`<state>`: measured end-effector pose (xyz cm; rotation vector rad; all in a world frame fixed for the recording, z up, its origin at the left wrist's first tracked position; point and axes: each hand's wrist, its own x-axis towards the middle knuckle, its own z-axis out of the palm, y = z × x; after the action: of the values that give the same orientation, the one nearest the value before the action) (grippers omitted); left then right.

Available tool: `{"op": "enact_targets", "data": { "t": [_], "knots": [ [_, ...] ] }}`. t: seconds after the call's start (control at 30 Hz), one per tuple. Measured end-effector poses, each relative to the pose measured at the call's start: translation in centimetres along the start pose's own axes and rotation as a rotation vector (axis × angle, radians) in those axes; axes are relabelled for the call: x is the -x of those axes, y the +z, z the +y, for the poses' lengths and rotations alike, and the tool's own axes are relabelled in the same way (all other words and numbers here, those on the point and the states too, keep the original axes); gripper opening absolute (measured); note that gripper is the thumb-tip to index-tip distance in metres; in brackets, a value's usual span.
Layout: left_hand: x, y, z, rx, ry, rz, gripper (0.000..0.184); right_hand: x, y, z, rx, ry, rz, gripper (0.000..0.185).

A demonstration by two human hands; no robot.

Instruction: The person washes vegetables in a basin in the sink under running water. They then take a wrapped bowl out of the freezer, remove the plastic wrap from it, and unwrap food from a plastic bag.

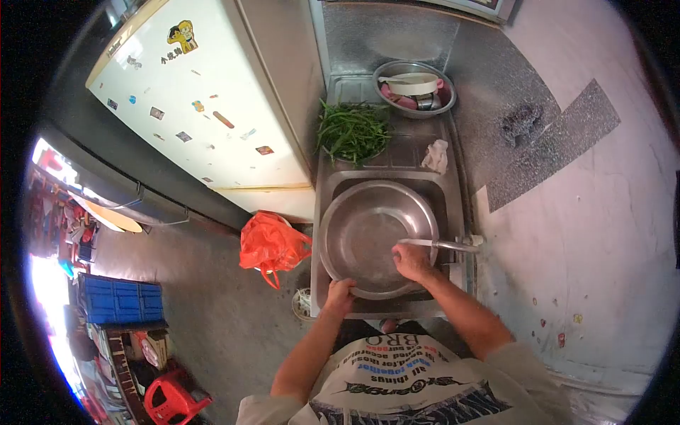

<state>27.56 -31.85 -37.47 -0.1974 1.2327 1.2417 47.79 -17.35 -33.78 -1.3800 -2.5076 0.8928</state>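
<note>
Bare hands at a large round silver metal basin [375,219] in a steel sink [453,185].
The left hand [341,294] has its grip closed on the basin's near rim; the right hand [412,261], fingers curled, is over the basin beside a curved metal tap [457,246], and whether its grip holds anything I cannot tell. Beyond the basin, long green leafy vegetables [354,133] lie on the left, a crumpled whitish cloth [436,156] on the right.

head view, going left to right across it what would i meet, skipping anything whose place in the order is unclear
blue crate → red plastic bag → metal basin → dark tangled mesh on the wall
</note>
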Motion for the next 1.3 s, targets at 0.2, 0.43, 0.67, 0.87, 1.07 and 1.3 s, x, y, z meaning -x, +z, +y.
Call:
{"op": "enact_targets", "data": {
  "t": [0.2, 0.43, 0.67, 0.87, 1.07, 1.3],
  "knots": [
    [-0.1, 2.0, -0.4, -0.168, -0.196, 0.05, 0.033, 0.9, 1.3, 0.4, -0.115, 0.148, -0.087, 0.021],
    [1.8, 3.6, 1.4, -0.195, -0.077, 0.059, 0.021, 1.3, 3.3, 1.6, -0.378, 0.164, -0.148, 0.025],
    [1.1, 3.4, 4.5, -0.412, 0.328, -0.049, 0.045, 0.1, -0.2, -2.1, -1.149, 0.378, -0.124, 0.031],
    [4.4, 5.6, 6.9, -1.06, 0.868, 0.072, 0.065, 1.1, -3.2, -5.5, -1.833, 0.466, -0.077, 0.032],
    [5.6, 6.8, 7.0, -1.602, 1.165, -0.042, 0.066, 1.5, -1.3, -3.5, -2.138, 0.638, 0.17, 0.014],
    [3.6, 7.1, 6.0, -1.658, 1.349, -0.038, 0.064, 6.9, -0.9, -2.1, -2.445, 0.763, 0.428, 0.014]
  ]
}}
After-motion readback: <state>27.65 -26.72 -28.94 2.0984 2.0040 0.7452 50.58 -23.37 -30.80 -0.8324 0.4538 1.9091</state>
